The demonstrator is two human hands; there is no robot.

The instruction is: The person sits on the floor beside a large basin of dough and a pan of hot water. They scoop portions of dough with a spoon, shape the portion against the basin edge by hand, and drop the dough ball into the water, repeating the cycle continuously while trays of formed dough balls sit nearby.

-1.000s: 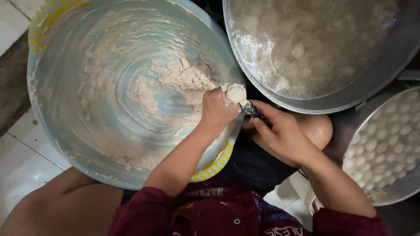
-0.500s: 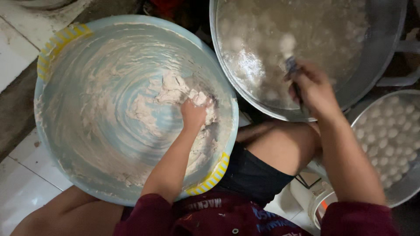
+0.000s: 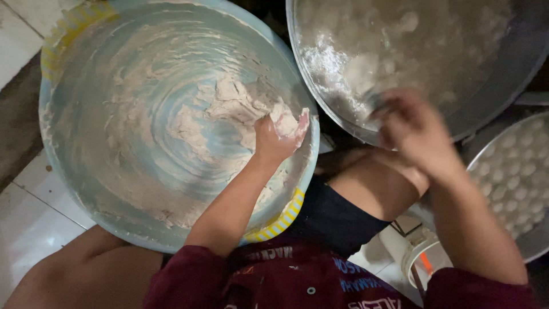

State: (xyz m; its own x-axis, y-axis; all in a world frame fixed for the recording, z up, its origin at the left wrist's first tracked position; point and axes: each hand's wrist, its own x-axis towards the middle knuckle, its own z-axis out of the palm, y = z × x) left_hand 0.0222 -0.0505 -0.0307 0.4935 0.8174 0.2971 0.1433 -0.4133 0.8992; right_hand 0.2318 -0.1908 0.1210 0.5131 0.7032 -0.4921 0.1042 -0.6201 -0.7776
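A big light-blue basin (image 3: pixel 68 171) smeared with pale dough paste sits between my knees. My left hand (image 3: pixel 273 142) is inside it by the right wall, fingers closed on a lump of the dough (image 3: pixel 286 121). More dough (image 3: pixel 229 103) clings to the basin's middle. My right hand (image 3: pixel 416 133) is blurred with motion over the near rim of a large metal pot (image 3: pixel 320 74) of cloudy liquid with pale balls (image 3: pixel 409 22) floating in it. Its fingers are closed on a small metal spoon (image 3: pixel 374 103), seen only as a grey blur.
A round metal tray (image 3: pixel 486 166) packed with several small white balls lies at the right. A small white container (image 3: pixel 420 257) with an orange mark stands by my right knee. White floor tiles (image 3: pixel 28 217) show at the left.
My right hand has drawn back from over the pot's liquid toward its near rim. My left hand has shifted slightly and has squeezed up a lump of dough by the basin wall.
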